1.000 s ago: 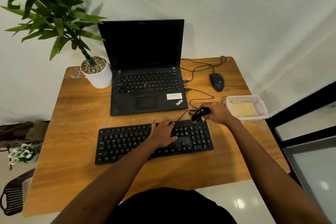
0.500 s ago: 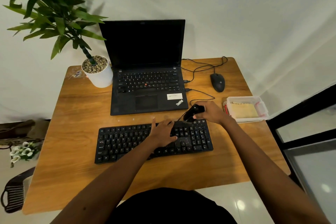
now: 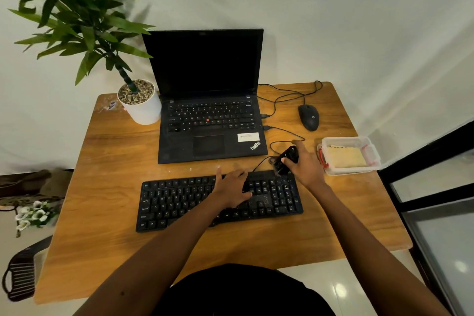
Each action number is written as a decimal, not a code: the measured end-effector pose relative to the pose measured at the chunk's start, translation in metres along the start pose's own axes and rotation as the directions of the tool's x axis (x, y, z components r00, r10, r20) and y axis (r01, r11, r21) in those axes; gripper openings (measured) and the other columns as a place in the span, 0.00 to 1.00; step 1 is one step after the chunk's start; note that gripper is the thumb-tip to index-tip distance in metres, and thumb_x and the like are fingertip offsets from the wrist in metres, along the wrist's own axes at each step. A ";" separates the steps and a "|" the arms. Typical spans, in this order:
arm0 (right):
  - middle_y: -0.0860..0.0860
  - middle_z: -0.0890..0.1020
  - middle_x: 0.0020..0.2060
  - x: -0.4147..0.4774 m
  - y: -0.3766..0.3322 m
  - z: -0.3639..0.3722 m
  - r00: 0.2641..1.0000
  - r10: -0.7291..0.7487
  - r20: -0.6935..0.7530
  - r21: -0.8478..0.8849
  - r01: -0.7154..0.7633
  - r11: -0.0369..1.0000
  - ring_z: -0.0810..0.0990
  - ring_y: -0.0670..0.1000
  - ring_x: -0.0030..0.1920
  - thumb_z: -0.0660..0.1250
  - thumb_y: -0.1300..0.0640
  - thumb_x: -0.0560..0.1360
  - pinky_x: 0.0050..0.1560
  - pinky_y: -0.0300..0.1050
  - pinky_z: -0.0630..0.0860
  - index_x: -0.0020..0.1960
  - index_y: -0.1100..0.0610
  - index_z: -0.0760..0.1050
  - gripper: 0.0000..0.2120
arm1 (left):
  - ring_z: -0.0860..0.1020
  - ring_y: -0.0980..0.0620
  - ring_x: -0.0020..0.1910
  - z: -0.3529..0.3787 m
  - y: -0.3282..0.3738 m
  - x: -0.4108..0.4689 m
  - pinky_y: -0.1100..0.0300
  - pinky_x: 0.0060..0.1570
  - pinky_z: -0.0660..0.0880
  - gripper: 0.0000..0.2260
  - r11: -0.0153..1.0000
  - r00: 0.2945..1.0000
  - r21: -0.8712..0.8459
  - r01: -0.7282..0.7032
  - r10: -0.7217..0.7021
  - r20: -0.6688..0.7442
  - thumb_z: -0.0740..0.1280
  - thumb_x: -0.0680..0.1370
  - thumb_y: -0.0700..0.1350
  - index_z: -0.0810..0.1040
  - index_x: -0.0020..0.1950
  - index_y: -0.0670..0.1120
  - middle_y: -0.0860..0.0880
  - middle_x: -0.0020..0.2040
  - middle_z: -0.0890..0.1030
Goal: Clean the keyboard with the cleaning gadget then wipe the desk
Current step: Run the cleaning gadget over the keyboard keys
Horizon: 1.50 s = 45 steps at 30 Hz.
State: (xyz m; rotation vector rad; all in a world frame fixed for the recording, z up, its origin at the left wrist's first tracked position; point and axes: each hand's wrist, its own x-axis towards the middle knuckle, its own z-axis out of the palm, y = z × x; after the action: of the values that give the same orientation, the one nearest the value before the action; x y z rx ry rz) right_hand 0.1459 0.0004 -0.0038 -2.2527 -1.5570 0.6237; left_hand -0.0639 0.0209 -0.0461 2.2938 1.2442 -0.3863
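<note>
My left hand (image 3: 232, 191) resting flat on the black keyboard (image 3: 179, 202), fingers spread, my right hand (image 3: 306, 167) gripping the black cleaning gadget (image 3: 287, 159) over its far right corner, keyboard on the wooden desk (image 3: 102, 187) near the laptop (image 3: 210, 120)

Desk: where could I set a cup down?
Bare desk lies left of the keyboard and laptop, in front of the plant pot, and along the near edge. The right side is crowded: mouse, plastic box, right hand holding the gadget.

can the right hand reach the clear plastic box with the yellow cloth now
Probably yes: the clear plastic box lies beside the right hand, nothing between, but that hand grips the small black cleaning gadget.
</note>
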 end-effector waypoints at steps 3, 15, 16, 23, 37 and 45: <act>0.59 0.80 0.56 -0.001 0.004 0.001 0.999 -0.045 0.022 -0.127 0.048 0.991 0.78 0.60 0.57 0.66 0.51 0.75 0.51 0.54 0.77 0.67 0.53 0.67 0.23 | 0.54 0.51 0.76 -0.001 0.000 0.000 0.39 0.70 0.35 0.30 1.000 1.000 -0.011 -0.008 0.008 0.001 0.59 0.79 0.56 0.53 0.77 0.46 0.48 0.78 0.54; 0.61 0.82 0.48 -0.001 0.000 0.002 0.995 -0.050 -0.091 -0.039 0.047 0.998 0.81 0.61 0.48 0.70 0.53 0.73 0.44 0.55 0.79 0.58 0.58 0.71 0.18 | 0.52 0.51 0.76 0.002 -0.003 0.000 0.37 0.70 0.33 0.31 1.000 1.000 -0.016 -0.022 0.022 0.018 0.58 0.79 0.56 0.52 0.77 0.46 0.48 0.78 0.53; 0.60 0.82 0.48 -0.001 0.001 0.001 0.997 -0.036 -0.067 -0.059 0.032 0.998 0.81 0.61 0.49 0.70 0.52 0.72 0.45 0.54 0.79 0.59 0.57 0.71 0.18 | 0.52 0.51 0.76 0.003 -0.003 0.001 0.37 0.70 0.33 0.31 1.000 0.999 -0.014 -0.025 0.025 0.021 0.58 0.79 0.57 0.52 0.77 0.46 0.48 0.78 0.53; 0.61 0.81 0.51 -0.001 -0.002 -0.001 0.990 0.019 -0.138 -0.043 -0.025 0.999 0.80 0.61 0.52 0.68 0.53 0.74 0.45 0.52 0.78 0.60 0.57 0.70 0.17 | 0.49 0.50 0.77 0.006 -0.005 0.002 0.37 0.67 0.31 0.37 0.999 0.999 0.019 -0.044 0.043 0.030 0.61 0.76 0.61 0.49 0.78 0.45 0.47 0.78 0.50; 0.59 0.80 0.52 -0.001 0.005 -0.014 0.982 0.140 -0.126 -0.051 -0.147 0.988 0.77 0.62 0.54 0.68 0.50 0.73 0.48 0.52 0.74 0.58 0.55 0.71 0.17 | 0.48 0.50 0.77 0.004 -0.003 -0.001 0.36 0.66 0.29 0.39 0.998 0.998 0.040 -0.050 0.049 0.025 0.61 0.76 0.62 0.48 0.77 0.44 0.46 0.78 0.48; 0.61 0.81 0.53 -0.003 0.004 -0.009 0.975 0.137 -0.173 0.024 -0.135 0.991 0.78 0.63 0.54 0.68 0.55 0.74 0.48 0.52 0.75 0.60 0.58 0.70 0.16 | 0.46 0.50 0.77 0.003 -0.003 -0.003 0.36 0.65 0.28 0.42 0.998 0.998 0.047 -0.052 0.050 0.044 0.62 0.74 0.64 0.46 0.77 0.44 0.46 0.78 0.47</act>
State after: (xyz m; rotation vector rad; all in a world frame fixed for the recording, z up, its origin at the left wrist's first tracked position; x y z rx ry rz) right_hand 0.1530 -0.0040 0.0027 -2.3501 -1.3220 0.4553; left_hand -0.0676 0.0185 -0.0484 2.3401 1.1655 -0.4493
